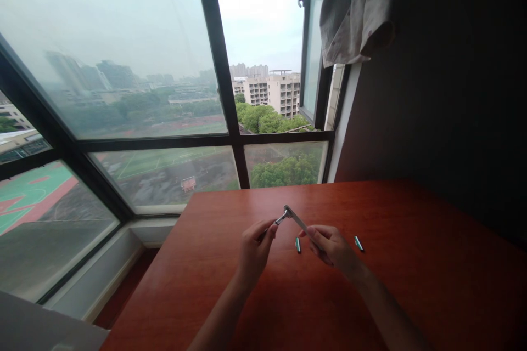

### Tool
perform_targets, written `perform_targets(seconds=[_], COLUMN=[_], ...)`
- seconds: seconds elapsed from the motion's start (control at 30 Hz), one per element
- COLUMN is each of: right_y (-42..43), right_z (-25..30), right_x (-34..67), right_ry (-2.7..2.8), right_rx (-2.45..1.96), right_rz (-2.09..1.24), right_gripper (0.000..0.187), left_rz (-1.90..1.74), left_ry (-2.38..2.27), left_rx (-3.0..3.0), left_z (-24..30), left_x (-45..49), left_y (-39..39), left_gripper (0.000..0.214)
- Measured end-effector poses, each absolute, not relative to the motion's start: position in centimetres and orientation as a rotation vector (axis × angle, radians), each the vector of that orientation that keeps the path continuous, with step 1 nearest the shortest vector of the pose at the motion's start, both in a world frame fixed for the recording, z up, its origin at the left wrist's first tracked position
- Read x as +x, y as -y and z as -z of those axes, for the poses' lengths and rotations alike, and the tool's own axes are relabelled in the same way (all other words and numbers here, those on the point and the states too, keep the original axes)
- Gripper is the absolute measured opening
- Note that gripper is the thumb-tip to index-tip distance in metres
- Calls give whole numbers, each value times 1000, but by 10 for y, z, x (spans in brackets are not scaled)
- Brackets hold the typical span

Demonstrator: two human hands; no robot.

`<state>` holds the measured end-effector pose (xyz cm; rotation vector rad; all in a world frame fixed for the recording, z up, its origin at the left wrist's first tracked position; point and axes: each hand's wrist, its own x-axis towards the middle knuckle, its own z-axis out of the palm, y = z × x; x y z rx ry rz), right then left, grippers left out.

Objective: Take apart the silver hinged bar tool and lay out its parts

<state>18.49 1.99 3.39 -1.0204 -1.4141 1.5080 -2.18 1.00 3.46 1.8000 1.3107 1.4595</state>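
Observation:
Both my hands are raised a little above a reddish-brown wooden table. My left hand is closed in a pinch on the short end of a small silvery metal tool. My right hand is closed on the tool's longer flat arm, which slants up to the left. The two parts meet at a joint between my hands. Two small teal-tipped cylinders lie on the table: one between my hands, the other just right of my right hand.
A large dark-framed window rises past the table's far edge, with one pane swung open. A pale cloth hangs at the top right against a dark wall. The floor drops away left of the table.

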Motion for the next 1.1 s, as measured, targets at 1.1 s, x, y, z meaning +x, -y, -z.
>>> perform_targets(seconds=[1.1], right_y=[-34], right_z=[-21], right_x=[198], right_ry=[1813], right_rx=[-1173], right_rz=[-612], right_gripper=[38], left_rz=[-1081], left_ry=[-1752], left_rx=[2374], left_z=[-31], left_x=[-29], left_y=[-12], left_gripper=[24])
